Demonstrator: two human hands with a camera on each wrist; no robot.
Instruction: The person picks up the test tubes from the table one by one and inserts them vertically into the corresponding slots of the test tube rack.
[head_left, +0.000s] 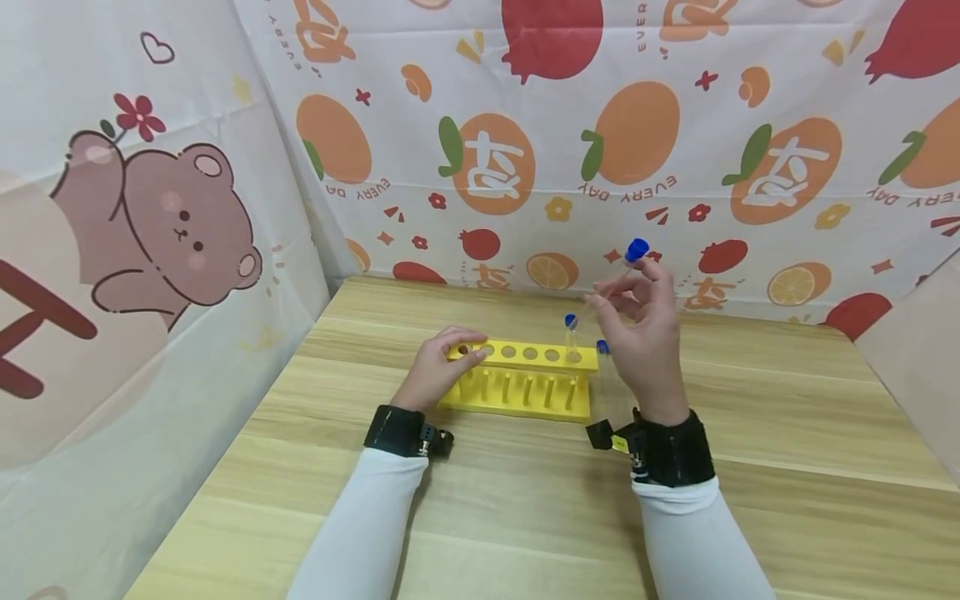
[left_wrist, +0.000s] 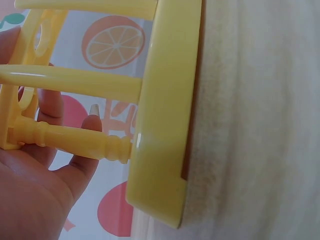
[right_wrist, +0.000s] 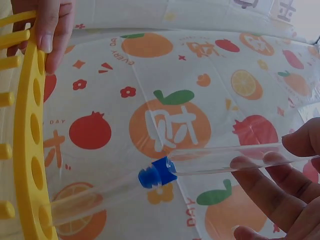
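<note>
A yellow test tube rack stands upright on the table. My left hand grips its left end, thumb on the top bar and fingers behind. A clear test tube with a blue cap sits in the rightmost hole. Above the rack's right end, my right hand pinches another clear test tube by its body, tilted, its blue cap uppermost. In the right wrist view, its rounded end overlaps the racked tube's cap; I cannot tell whether they touch.
Just right of the rack is another blue cap, its clear tube faint and partly hidden by my right hand. Several yellow pegs line the rack's base. Behind the wooden table hangs a fruit-print cloth; a bear-print cloth hangs at left.
</note>
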